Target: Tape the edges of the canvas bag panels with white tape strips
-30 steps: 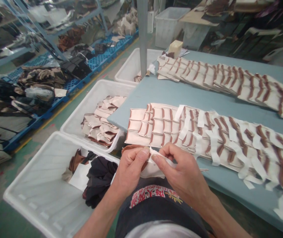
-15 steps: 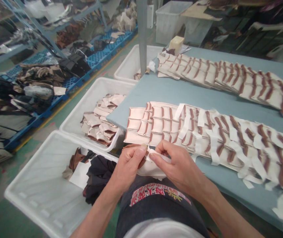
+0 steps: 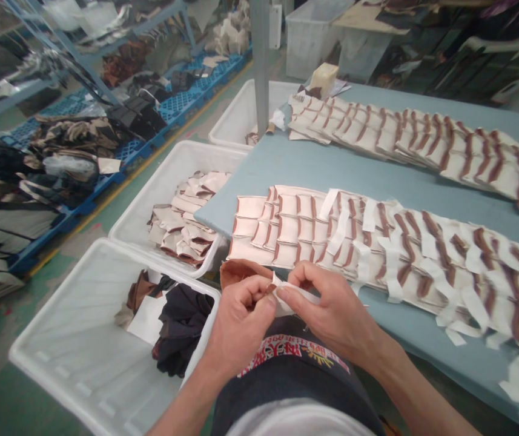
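My left hand (image 3: pixel 247 312) is closed, pinching a brown and cream fabric piece (image 3: pixel 241 270) in front of my apron. Opposite it, my right hand (image 3: pixel 327 303) pinches a white strip (image 3: pixel 302 292), its fingertips almost meeting the left ones at the fabric's edge. Part of the fabric is hidden behind both hands. Just beyond lies an overlapping row of cream pieces with brown edges (image 3: pixel 286 206) on the blue-grey table (image 3: pixel 245 175). Loose white strips (image 3: pixel 393 266) are strewn over its right part.
A second row of cream pieces (image 3: pixel 368 127) lies farther back. White bins with fabric stand left of the table; the nearest bin (image 3: pixel 72 321) holds dark cloth (image 3: pixel 181 327). A grey post (image 3: pixel 261 66) rises by the table corner. Blue pallets (image 3: pixel 168 109) carry fabric piles at far left.
My left hand has shifted slightly right and down, its fingers curling more. More of the brown side of the fabric piece now shows above it. My right hand has moved slightly right.
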A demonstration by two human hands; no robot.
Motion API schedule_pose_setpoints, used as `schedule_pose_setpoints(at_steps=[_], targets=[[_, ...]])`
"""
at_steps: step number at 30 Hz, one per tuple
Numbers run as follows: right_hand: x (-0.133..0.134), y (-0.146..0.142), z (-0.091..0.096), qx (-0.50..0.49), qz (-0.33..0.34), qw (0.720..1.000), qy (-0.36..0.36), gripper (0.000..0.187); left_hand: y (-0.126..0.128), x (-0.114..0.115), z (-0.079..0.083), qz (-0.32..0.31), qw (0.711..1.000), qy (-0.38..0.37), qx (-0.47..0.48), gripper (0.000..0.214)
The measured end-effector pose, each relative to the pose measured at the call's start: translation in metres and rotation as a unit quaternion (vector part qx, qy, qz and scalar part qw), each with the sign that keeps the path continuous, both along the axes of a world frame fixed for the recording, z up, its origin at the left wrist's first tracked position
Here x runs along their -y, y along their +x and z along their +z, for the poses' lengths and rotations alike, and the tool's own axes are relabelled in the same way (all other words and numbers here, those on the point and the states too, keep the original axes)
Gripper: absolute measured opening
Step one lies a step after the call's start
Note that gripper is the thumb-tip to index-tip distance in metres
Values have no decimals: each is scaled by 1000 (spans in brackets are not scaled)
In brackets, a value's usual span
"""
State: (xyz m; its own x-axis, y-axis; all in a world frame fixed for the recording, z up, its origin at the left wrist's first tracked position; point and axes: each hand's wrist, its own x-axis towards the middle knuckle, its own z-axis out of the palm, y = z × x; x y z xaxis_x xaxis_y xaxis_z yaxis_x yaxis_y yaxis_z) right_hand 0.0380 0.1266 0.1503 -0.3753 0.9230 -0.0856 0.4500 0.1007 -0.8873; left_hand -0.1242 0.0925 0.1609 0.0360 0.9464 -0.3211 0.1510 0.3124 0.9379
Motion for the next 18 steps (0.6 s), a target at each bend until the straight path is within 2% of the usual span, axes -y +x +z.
schedule_pose_setpoints(at_steps=[4, 7, 11, 18], targets=[[-2, 2, 5, 20, 4, 1000, -16, 23, 4, 4, 1, 10, 996, 47, -70, 17], [-7, 1, 5, 21, 30, 996, -78, 25, 4, 3, 0, 4, 991, 80, -109, 18], [-9, -5, 0, -57, 55, 982, -172, 27, 3, 5, -5, 21, 989, 108, -101, 20], [1, -19, -14, -191, 27, 957, -216, 37, -1, 5, -9, 49, 981, 141, -121, 20]])
